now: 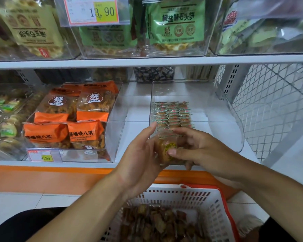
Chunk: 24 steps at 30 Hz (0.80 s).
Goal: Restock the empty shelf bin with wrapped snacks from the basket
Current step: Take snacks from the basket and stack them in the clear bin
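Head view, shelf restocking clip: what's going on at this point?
A person holds a small stack of clear-wrapped brown snacks between the left hand and right hand, at the front of the clear plastic shelf bin. Neat rows of the same snacks already lie in the bin. More wait in the white plastic basket with a red rim below.

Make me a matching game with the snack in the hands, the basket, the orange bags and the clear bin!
Things:
1. wrapped snack
2. white basket
3. orange snack bags
4. clear bin

Places:
A. in the bin to the left, behind the 9.90 price tag
B. low down, below the shelf
C. on the shelf, rows of snacks inside
D. held between the left hand and the right hand

Pairs: 1-D, 2-B, 3-A, 4-C
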Tool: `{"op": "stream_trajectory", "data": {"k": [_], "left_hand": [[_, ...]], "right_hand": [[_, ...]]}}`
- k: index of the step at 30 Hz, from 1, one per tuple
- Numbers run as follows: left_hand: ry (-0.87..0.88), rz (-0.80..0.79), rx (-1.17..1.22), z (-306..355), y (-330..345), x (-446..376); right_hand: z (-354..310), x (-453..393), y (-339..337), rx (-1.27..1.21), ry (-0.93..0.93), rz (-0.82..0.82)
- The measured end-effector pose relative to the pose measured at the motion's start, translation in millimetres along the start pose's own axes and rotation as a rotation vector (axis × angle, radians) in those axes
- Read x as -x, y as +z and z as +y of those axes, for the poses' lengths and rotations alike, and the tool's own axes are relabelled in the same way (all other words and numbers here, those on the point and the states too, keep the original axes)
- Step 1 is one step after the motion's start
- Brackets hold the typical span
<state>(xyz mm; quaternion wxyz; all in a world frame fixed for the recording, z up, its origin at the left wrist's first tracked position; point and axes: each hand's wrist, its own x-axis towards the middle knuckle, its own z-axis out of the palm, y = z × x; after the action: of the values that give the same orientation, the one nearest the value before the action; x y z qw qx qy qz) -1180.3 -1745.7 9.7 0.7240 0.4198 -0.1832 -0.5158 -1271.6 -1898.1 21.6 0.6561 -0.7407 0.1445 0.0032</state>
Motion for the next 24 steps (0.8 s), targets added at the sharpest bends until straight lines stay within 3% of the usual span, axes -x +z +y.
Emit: {"op": "stream_trajectory", "data": {"k": [6, 9, 12, 13, 19, 24], "left_hand": [[0.006, -0.051, -0.040, -9.7, 11.0, -3.5], [0.110, 0.075, -0.133, -14.2, 10.1, -8.7], [0.315, 0.443, -0.558, -18.9, 0.8, -14.6], [0.378, 0.483, -0.713, -21.0, -2.8, -15.2], [0.356, 0.414, -1.428, -35.3, -13.2, -15.3], [0.317, 0.299, -1.665, -39.8, -16.0, -17.4]], "right_hand": [[-13.0, 2.3, -21.2, 0.096, -0.020, -0.152], [-19.5, -1.1, -39.5, 0.149, -0.039, -0.119], [-17.7, -14.3, -73.9, 0.487, -0.028, 0.148], [-14.5, -19.3, -83.0, 0.596, 0.008, 0.201], [15.5, -48.1, -91.7, 0.666, 0.257, 0.112], [22.6, -61.1, -92.1, 0.704, 0.281, 0.109]]}}
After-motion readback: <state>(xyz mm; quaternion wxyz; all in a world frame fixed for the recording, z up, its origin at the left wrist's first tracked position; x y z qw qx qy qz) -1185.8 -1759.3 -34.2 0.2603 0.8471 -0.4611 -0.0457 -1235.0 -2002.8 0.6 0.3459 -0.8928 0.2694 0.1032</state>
